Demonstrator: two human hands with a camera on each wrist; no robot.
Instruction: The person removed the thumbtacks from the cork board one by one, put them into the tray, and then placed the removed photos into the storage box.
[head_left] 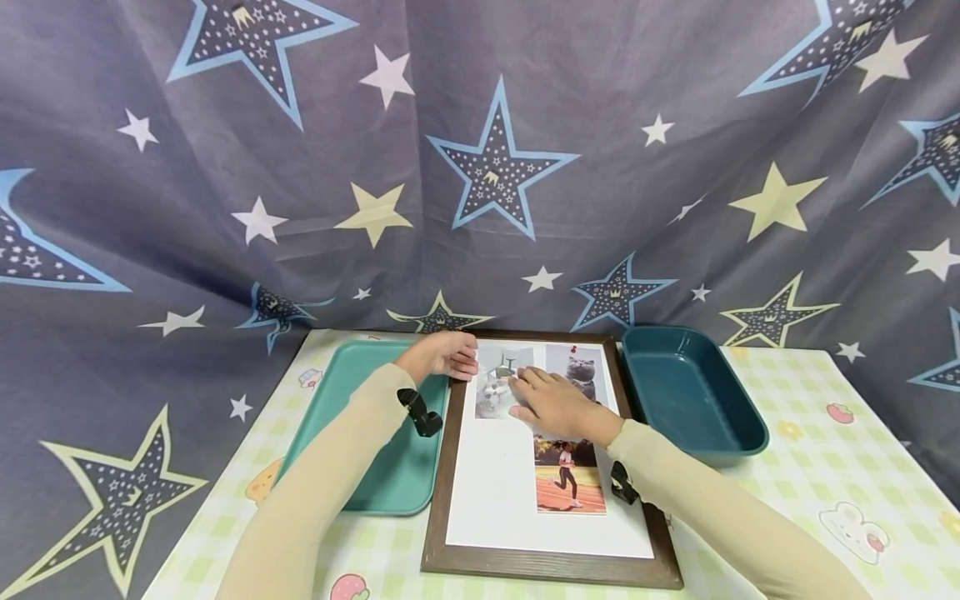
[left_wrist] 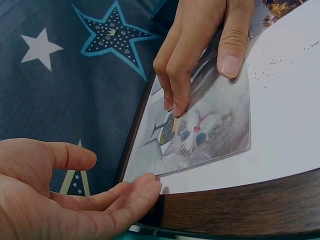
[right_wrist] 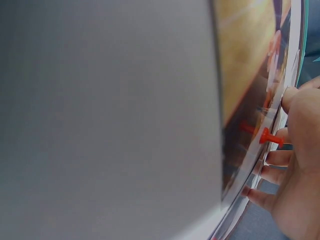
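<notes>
A white board (head_left: 487,492) in a dark brown frame lies on the table. My right hand (head_left: 562,404) rests fingertips on a photo of a white kitten (left_wrist: 215,132) at the board's top left. My left hand (head_left: 444,354) is at the left of the frame, palm turned inward, its fingertips close to the photo's corner in the left wrist view and nothing in its grasp. Right of the kitten photo is a grey cat photo (head_left: 585,371) with a red push pin (head_left: 573,350) at its top. A runner photo (head_left: 570,487) lies below, partly under my right wrist.
A green tray (head_left: 393,492) stands left of the board, under my left forearm. To the right is a deep teal bin (head_left: 686,392). A checked tablecloth (head_left: 795,467) covers the table, and a star-printed curtain (head_left: 465,267) hangs behind. Another red push pin (right_wrist: 267,136) stands in the runner photo.
</notes>
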